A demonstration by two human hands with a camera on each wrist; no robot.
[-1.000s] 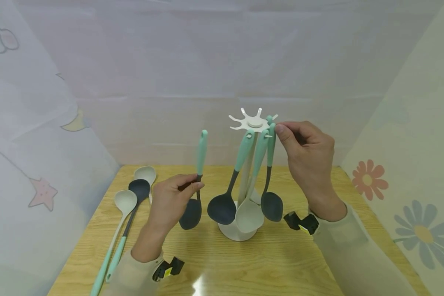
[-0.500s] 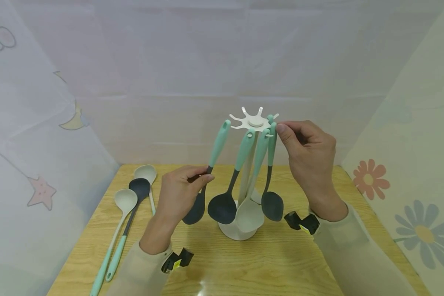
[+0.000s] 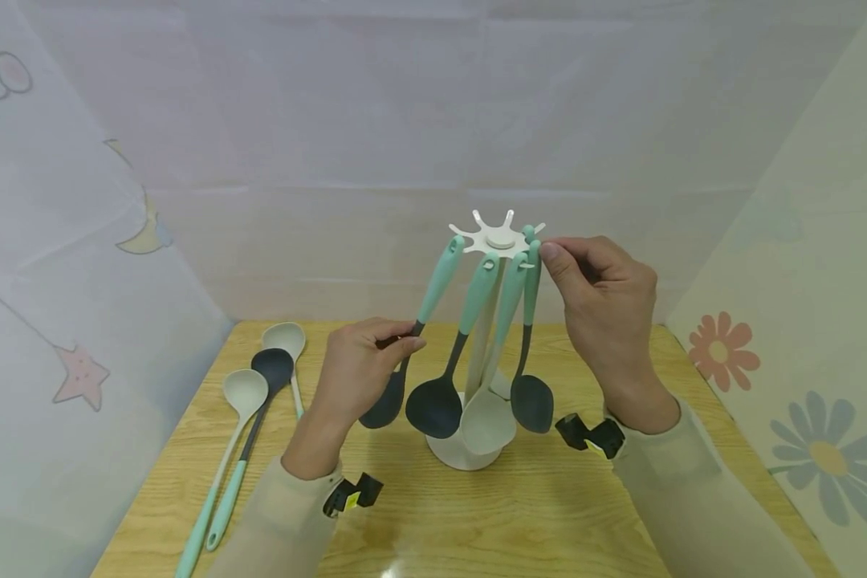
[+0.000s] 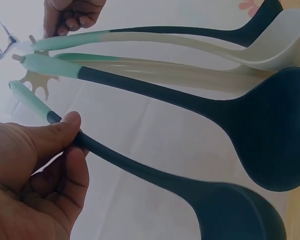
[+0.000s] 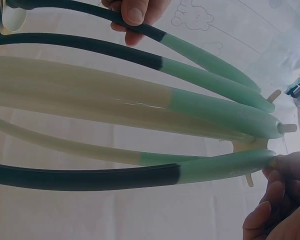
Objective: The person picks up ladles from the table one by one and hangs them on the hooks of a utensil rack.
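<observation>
My left hand (image 3: 357, 369) pinches a dark ladle (image 3: 386, 403) by its neck, just below the mint handle. This ladle leans right, its handle top beside a left arm of the white rack (image 3: 501, 238); I cannot tell whether the hole is on that arm. My right hand (image 3: 610, 293) pinches the handle top of another dark ladle (image 3: 531, 403) at the rack's right side. Between them a dark ladle (image 3: 434, 408) and a white ladle (image 3: 488, 422) hang from the rack. Behind these, a further white utensil (image 5: 75, 142) is mostly hidden in the head view.
On the wooden table (image 3: 433, 522) at the left lie a white ladle (image 3: 246, 392), a dark ladle (image 3: 272, 369) and another white utensil (image 3: 285, 341). The rack's round base (image 3: 465, 459) stands mid-table. Printed cloth walls (image 3: 332, 160) enclose the back and sides.
My left hand has carried its dark ladle rightward, tilting it so the handle top now meets the rack's left edge in the head view. The right hand has stayed almost still.
</observation>
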